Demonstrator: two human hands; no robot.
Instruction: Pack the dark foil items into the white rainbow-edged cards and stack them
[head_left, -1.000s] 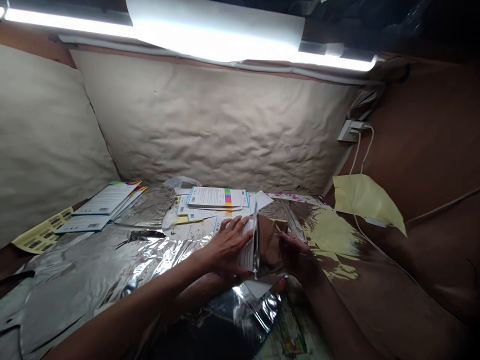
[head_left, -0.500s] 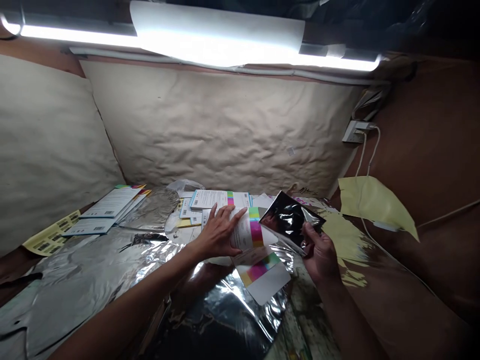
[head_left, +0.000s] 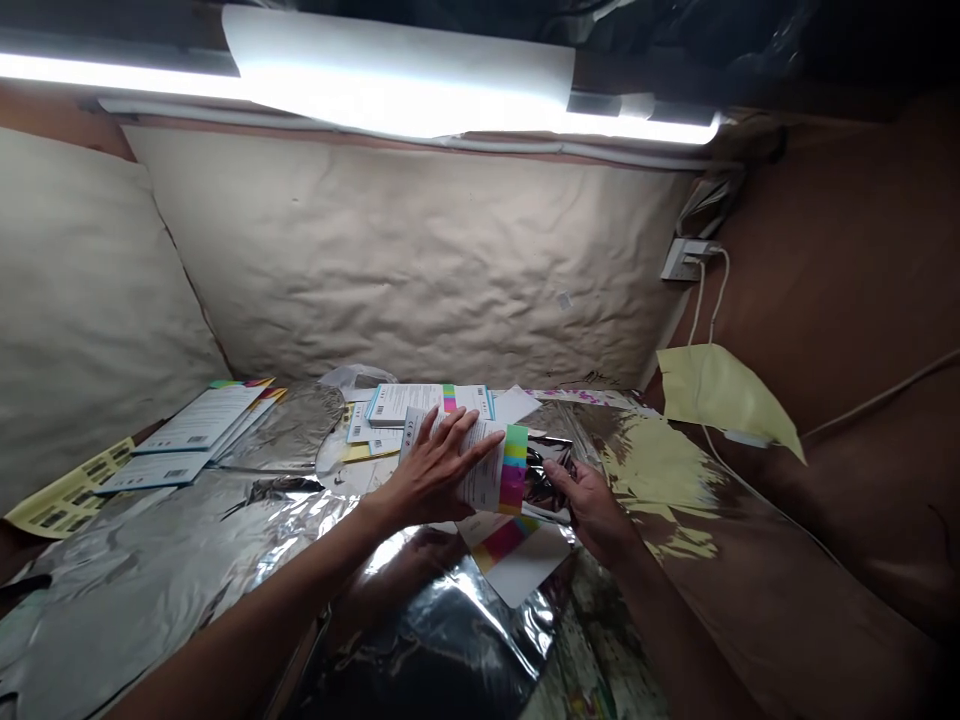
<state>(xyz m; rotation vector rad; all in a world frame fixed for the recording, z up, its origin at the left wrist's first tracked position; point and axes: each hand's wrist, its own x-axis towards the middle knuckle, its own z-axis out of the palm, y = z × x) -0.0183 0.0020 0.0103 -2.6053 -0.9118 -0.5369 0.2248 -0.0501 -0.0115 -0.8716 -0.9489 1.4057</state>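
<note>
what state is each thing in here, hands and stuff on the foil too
left hand, fingers spread flat on the leaflet
right hand, fingertips on the pouch
printed leaflet, rainbow-striped end overlapping the pouch
foil pouch, dark, shiny, partly under the leaflet
white card, lying flat, rainbow band showing
leaflet stack, piled beyond the hands
wall socket, white cables plugged in
tube light, lit

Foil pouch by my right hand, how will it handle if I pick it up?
The foil pouch will probably feel light and floppy, since its thin film looks creased beside the right hand. Its glossy surface looks likely to be slippery, so it may slide against the printed card under the left hand.
</note>
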